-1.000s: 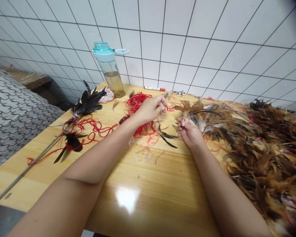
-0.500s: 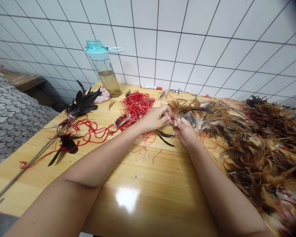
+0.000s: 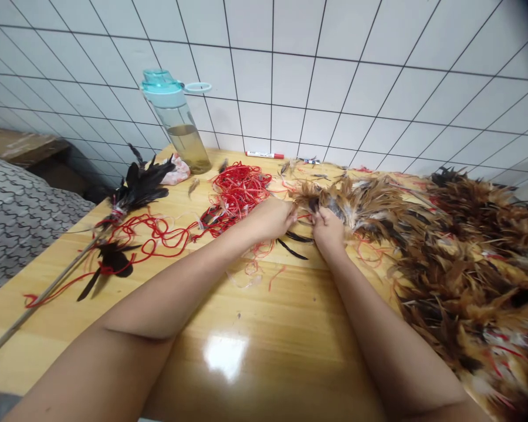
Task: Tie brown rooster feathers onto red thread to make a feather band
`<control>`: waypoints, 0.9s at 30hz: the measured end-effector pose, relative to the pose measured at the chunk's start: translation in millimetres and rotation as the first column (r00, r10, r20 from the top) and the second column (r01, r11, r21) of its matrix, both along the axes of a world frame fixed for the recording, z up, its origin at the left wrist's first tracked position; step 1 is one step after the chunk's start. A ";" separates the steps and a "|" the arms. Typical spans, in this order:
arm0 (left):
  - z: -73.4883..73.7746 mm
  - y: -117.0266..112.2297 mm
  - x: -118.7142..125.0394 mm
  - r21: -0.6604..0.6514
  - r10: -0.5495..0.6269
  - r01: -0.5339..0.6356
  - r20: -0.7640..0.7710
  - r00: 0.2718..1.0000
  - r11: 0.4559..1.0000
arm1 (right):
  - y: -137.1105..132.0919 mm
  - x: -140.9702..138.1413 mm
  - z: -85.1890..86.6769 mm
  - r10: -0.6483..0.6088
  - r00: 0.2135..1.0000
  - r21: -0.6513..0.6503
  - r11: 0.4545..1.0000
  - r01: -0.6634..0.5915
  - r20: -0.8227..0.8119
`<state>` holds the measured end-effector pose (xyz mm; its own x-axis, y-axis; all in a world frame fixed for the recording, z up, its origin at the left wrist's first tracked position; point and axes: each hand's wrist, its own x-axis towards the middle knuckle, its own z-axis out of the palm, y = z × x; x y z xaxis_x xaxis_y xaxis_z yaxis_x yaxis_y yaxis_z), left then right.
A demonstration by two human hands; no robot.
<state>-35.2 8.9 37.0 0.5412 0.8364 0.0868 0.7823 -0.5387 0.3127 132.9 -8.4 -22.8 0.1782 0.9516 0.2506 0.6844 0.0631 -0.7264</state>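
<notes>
A short stretch of red string (image 3: pixel 305 216) runs between my two hands at the near side of a bunch of brown feathers (image 3: pixel 361 199). My left hand (image 3: pixel 275 219) is closed in a fist on the string's left end. Close by, my right hand (image 3: pixel 328 230) pinches the other end between thumb and fingers, against the feather bunch; whether it grips feather quills too is hidden. Narrow black feathers (image 3: pixel 293 248) lie on the table just below and between the hands. Behind my left wrist sits a tangled heap of red string (image 3: pixel 240 187).
Brown feather bundles (image 3: pixel 470 281) cover the right side of the wooden table (image 3: pixel 264 328). On the left, a stick (image 3: pixel 39 299) carries black feathers (image 3: pixel 143 184). A water bottle (image 3: pixel 182 126), a red-capped marker (image 3: pixel 264 155) and crumpled tissue (image 3: pixel 176 171) stand or lie near the tiled wall.
My hands have moved from nearly touching to slightly apart, and the red string now shows pulled straight between them. The whole view has shifted a little.
</notes>
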 end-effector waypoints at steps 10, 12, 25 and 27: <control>8.2 -30.7 14.7 0.388 -0.189 0.222 -0.122 0.974 0.894 | -19.2 -13.3 21.9 0.033 0.757 -0.102 0.994 0.044 0.653; 7.5 -25.3 13.0 0.459 -0.238 0.268 -0.124 0.963 0.847 | -19.2 -14.4 21.1 0.085 0.736 -0.099 0.995 -0.025 0.671; -7.3 38.6 -34.1 0.056 -0.383 0.389 0.343 0.858 0.920 | -11.4 -15.8 14.3 0.470 0.876 0.078 0.874 -0.479 0.110; -13.8 38.7 -29.3 0.069 -0.386 0.396 0.421 0.821 0.916 | -7.1 -14.0 8.0 0.434 0.873 0.123 0.901 -0.416 -0.223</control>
<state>-64.5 47.6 23.2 0.7395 0.5666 0.3635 0.3005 -0.7610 0.5749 118.9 -15.5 -14.8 -0.1768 0.9310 0.3193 0.3865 0.3640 -0.8474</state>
